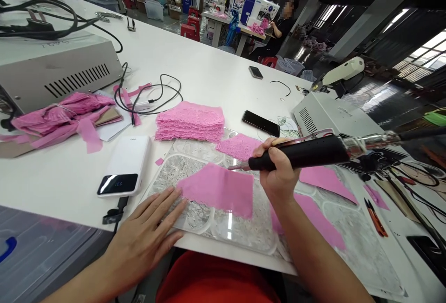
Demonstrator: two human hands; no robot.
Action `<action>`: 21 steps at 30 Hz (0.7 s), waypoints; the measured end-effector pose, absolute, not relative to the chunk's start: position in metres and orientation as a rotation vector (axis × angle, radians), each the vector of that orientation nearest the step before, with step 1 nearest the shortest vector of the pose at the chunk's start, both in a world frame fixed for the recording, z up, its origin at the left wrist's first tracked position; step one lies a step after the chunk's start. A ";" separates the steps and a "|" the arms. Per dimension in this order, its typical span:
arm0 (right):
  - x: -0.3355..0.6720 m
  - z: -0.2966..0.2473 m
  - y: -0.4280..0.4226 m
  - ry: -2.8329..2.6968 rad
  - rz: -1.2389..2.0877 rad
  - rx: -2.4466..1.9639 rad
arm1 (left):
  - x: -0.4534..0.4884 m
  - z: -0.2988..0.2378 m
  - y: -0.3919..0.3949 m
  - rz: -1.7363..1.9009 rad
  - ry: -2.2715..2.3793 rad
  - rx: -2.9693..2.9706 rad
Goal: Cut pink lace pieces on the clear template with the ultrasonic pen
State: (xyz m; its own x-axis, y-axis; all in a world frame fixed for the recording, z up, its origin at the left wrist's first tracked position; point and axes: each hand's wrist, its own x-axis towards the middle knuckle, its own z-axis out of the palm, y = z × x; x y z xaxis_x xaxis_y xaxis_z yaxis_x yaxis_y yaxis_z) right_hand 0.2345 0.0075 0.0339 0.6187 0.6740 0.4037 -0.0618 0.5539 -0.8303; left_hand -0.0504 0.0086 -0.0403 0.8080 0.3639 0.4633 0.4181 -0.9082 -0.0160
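My right hand [280, 168] is wrapped round a black corded hand tool [306, 153] with a narrow metal tip. That tip points left, at the upper edge of a pink fabric piece [223, 189]; whether it touches the cloth I cannot tell. The piece lies flat on a clear, marbled plastic mat [244, 235]. Flat on the mat's left side rests my left hand [149, 226], fingers stretched out, their tips at the fabric's left corner. Just behind are a stack of pink lace pieces [190, 121] and a single lace piece [240, 146]. More pink pieces [318, 219] lie partly under my right forearm.
A white power bank [127, 166] stands left of the mat. Grey machine boxes [66, 68] [344, 115] flank the table, with loose cables [156, 91]. A phone [261, 123] lies behind the tool, orange-handled snips [376, 219] at right. A person [278, 33] sits at a sewing machine beyond.
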 end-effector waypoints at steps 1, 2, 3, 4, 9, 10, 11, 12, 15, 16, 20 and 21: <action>0.238 0.035 0.005 -0.788 0.482 -0.894 | -0.051 -0.041 0.009 -0.696 -0.632 -2.880; 0.243 0.036 0.002 -0.781 0.470 -0.907 | -0.051 -0.042 0.008 -0.691 -0.639 -2.886; 0.246 0.037 -0.001 -0.774 0.461 -0.918 | -0.051 -0.042 0.009 -0.689 -0.642 -2.889; 0.250 0.037 -0.004 -0.766 0.455 -0.927 | -0.051 -0.042 0.009 -0.690 -0.644 -2.889; 0.255 0.033 -0.009 -0.744 0.454 -0.941 | -0.049 -0.040 0.010 -0.703 -0.618 -2.862; 0.255 0.032 -0.009 -0.748 0.453 -0.941 | -0.049 -0.040 0.010 -0.702 -0.617 -2.860; 0.254 0.032 -0.009 -0.754 0.453 -0.941 | -0.049 -0.040 0.009 -0.699 -0.619 -2.860; 0.254 0.032 -0.009 -0.757 0.453 -0.941 | -0.049 -0.040 0.009 -0.691 -0.622 -2.864; 0.254 0.032 -0.009 -0.755 0.455 -0.940 | -0.050 -0.042 0.008 -0.663 -0.635 -2.876; 0.254 0.032 -0.009 -0.754 0.455 -0.939 | -0.050 -0.042 0.008 -0.659 -0.640 -2.880; 0.254 0.031 -0.008 -0.756 0.450 -0.940 | -0.050 -0.040 0.008 -0.695 -0.653 -2.891; 0.253 0.030 -0.008 -0.760 0.447 -0.942 | -0.049 -0.039 0.009 -0.708 -0.647 -2.893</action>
State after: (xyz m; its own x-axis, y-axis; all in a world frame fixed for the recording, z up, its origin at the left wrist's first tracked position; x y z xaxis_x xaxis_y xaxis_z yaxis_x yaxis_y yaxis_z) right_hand 0.2535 -0.0076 0.0304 0.6622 0.6439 0.3833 -0.0220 0.5280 -0.8490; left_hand -0.0494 0.0090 -0.0388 0.8022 0.3805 0.4600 0.4240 -0.9056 0.0097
